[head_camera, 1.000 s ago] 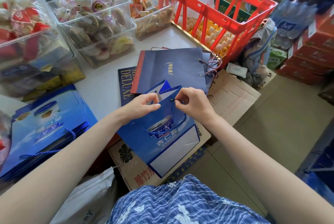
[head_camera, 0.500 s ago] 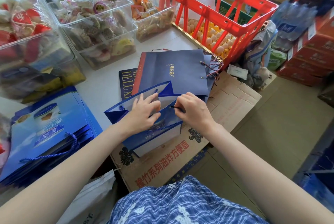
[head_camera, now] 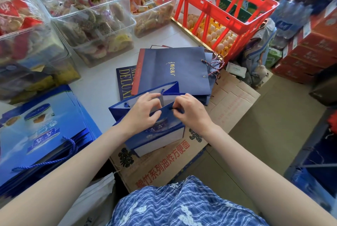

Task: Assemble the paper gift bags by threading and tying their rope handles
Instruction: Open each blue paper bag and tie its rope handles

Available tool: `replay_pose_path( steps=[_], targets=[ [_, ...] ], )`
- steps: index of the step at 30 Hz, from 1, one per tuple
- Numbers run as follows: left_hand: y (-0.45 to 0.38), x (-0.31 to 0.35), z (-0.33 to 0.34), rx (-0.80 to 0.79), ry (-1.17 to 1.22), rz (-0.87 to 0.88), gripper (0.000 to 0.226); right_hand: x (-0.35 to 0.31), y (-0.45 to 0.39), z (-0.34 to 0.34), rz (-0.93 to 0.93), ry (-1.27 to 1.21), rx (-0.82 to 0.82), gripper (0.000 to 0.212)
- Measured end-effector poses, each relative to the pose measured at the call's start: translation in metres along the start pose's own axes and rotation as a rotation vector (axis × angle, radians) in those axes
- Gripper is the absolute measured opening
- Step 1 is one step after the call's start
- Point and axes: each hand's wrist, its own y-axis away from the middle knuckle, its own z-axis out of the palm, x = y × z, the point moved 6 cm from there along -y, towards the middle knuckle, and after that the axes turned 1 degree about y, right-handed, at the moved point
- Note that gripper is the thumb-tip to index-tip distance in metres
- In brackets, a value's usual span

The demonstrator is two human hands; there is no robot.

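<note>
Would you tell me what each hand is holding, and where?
Both hold the open blue gift bag at its near top edge: left hand over the rim, right hand pinching by the handle hole.

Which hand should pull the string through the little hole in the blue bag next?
Probably the right hand: its fingertips already pinch the rope at the hole in the blue bag. The left hand grips the bag's top edge, holding it open.
</note>
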Motion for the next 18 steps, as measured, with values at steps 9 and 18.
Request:
replay_pose_path(
  steps=[9,18],
  targets=[
    [-0.01,-0.007,-0.004,-0.026,-0.011,0.095,0.012,0.004,-0.002,-0.009,0.108,0.042,0.092,0.008],
    [-0.013,-0.021,-0.006,-0.277,-0.051,0.09,0.015,-0.025,-0.009,0.007,-0.095,0.34,0.225,0.023]
  ],
)
